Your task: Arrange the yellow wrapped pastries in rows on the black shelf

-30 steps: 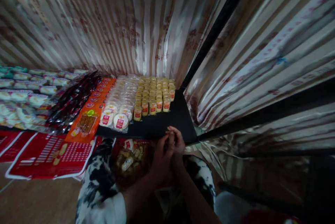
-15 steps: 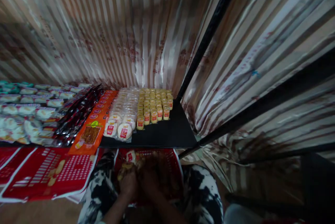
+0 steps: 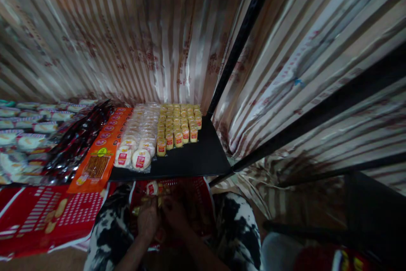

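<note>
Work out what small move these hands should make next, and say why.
Probably the left hand should close on the yellow packet beside its fingers: both are at the red basket, and similar yellow packs stand in rows on the black shelf. The right hand is close by, but the dimness hides whether either hand holds anything.

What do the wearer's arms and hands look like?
Ordinary five-fingered human left hand and right hand, with no gloves, cables or markings discernible. The slim, tapering forearms look bare, with no sleeves in view. Fine detail is lost in the dim light, especially on the right. Below, loose black-and-white blotched fabric trousers cover the legs.
</note>
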### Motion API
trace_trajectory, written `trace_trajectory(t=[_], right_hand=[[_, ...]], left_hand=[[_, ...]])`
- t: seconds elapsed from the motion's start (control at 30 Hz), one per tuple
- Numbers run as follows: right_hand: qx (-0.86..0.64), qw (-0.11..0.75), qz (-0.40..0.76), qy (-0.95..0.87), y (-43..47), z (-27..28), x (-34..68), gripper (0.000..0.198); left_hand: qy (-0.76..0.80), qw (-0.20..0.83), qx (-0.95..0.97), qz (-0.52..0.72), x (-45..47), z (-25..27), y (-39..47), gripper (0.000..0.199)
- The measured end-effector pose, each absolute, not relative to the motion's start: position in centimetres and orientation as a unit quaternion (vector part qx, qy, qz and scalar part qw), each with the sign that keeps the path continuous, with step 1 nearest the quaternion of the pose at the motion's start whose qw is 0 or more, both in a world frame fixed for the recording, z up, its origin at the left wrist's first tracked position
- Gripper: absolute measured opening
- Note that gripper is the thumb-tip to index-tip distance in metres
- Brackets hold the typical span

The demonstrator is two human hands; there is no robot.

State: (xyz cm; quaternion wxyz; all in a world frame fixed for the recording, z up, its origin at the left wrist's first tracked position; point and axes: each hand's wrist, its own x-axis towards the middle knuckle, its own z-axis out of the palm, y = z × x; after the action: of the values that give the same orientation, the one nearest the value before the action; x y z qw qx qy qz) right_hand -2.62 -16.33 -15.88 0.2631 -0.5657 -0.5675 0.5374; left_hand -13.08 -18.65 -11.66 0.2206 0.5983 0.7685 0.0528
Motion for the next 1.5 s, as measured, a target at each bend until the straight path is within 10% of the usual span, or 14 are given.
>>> trace_trajectory(t=[0.5,1.5], right_hand=[[-0.455,0.397,0.653,-0.456,-12.7,-6.9,5.1,0.032],[-0.583,0.481,0.519,-0.400,-8.7,-4.7,9.7,0.050]], left_hand=[[0.582,0.642,0.200,0.458,-8.2,-4.7,-15.9,0.033],[0.552,0.592,0.397,0.432,-3.7,-0.1,-4.7,0.043]])
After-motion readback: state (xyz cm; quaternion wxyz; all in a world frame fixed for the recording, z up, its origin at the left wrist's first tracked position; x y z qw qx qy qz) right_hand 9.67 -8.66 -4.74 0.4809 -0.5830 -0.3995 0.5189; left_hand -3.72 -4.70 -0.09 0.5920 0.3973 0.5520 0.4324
